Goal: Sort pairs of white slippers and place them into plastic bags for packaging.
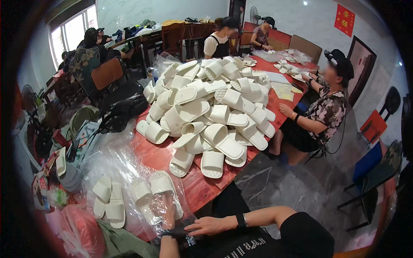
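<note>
Evidently, most of the packing is left to be done. The red counter (198, 193) is largely covered by a heap of off-white slide slippers (185, 114), all piled loose and unwrapped as far as can be seen. On the near left side of the heap, clear plastic film (124, 157) is spread in crumpled layers. At the near edge of the heap, one bagged pair (164, 182) is seen under a clear bag, apparently only partly packed, since its mouth has not been closed. Farther left of the heap, a second pair (115, 210) is laid on the film; whether it is finished cannot be told. In front of the heap, the left hand (168, 213) is seen through the plastic beside the bagged pair, its grip obscured; the right hand (208, 225) is held half-extended at the bag's mouth, and whether anything is pinched cannot be told.
</note>
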Action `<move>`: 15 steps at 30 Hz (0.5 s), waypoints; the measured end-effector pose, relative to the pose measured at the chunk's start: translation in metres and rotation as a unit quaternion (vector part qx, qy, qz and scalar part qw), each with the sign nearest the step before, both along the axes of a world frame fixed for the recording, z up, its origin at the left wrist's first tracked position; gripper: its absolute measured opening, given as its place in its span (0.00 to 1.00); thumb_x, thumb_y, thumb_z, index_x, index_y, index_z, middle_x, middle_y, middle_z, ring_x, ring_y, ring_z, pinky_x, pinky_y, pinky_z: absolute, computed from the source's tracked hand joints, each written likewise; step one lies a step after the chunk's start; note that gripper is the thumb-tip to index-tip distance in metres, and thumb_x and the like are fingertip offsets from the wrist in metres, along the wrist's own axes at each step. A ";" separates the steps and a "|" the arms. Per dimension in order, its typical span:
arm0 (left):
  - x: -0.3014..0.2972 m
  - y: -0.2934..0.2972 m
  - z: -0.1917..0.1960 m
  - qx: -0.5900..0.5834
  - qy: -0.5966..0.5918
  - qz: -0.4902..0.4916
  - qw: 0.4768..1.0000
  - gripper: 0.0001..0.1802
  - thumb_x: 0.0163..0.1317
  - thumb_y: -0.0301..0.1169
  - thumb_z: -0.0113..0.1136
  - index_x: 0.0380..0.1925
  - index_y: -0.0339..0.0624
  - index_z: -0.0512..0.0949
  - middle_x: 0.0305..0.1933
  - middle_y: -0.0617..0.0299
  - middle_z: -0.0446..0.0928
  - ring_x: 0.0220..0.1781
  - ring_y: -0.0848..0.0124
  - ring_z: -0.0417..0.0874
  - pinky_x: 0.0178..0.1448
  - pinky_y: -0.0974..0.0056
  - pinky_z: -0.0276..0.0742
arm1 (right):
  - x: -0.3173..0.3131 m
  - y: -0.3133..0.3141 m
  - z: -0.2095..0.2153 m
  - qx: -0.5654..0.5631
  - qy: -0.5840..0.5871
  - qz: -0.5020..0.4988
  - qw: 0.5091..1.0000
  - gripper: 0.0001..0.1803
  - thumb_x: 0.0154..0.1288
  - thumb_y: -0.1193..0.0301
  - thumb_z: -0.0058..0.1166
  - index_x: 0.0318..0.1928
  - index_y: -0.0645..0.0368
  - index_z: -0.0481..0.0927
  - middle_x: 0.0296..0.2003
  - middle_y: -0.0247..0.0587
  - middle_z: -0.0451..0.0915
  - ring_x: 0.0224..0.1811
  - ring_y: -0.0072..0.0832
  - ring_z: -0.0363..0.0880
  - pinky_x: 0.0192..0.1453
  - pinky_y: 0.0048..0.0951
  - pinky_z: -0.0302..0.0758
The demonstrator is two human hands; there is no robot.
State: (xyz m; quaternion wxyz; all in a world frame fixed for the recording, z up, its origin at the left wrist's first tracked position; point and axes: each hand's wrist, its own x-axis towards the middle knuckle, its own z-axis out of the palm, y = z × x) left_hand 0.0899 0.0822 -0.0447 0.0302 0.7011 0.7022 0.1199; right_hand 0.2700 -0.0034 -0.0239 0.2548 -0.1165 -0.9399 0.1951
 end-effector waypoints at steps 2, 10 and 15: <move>-0.021 -0.006 -0.050 0.152 -0.109 0.065 0.980 0.22 0.54 0.47 0.51 0.44 0.46 0.75 0.58 0.51 0.65 0.63 0.48 0.57 0.62 0.40 0.48 | 0.004 -0.003 0.005 -0.017 -0.047 0.010 0.999 0.32 0.46 0.78 0.48 0.57 0.54 0.62 0.60 0.45 0.59 0.38 0.39 0.70 0.36 0.34 0.70; -0.032 -0.052 0.000 -0.133 -0.592 0.128 0.785 0.30 0.54 0.46 0.52 0.56 0.47 0.65 0.52 0.45 0.69 0.65 0.49 0.52 0.64 0.40 0.39 | 0.020 0.012 0.018 -0.048 -0.107 -0.088 0.989 0.40 0.49 0.74 0.48 0.65 0.51 0.51 0.65 0.43 0.50 0.59 0.41 0.61 0.54 0.40 0.61; -0.074 -0.105 -0.035 -0.063 -0.142 0.114 0.981 0.39 0.48 0.42 0.59 0.60 0.42 0.58 0.63 0.44 0.54 0.67 0.49 0.48 0.65 0.42 0.38 | 0.000 0.019 -0.027 0.098 -0.162 -0.107 0.976 0.39 0.46 0.72 0.49 0.63 0.51 0.54 0.66 0.42 0.48 0.66 0.38 0.49 0.67 0.47 0.42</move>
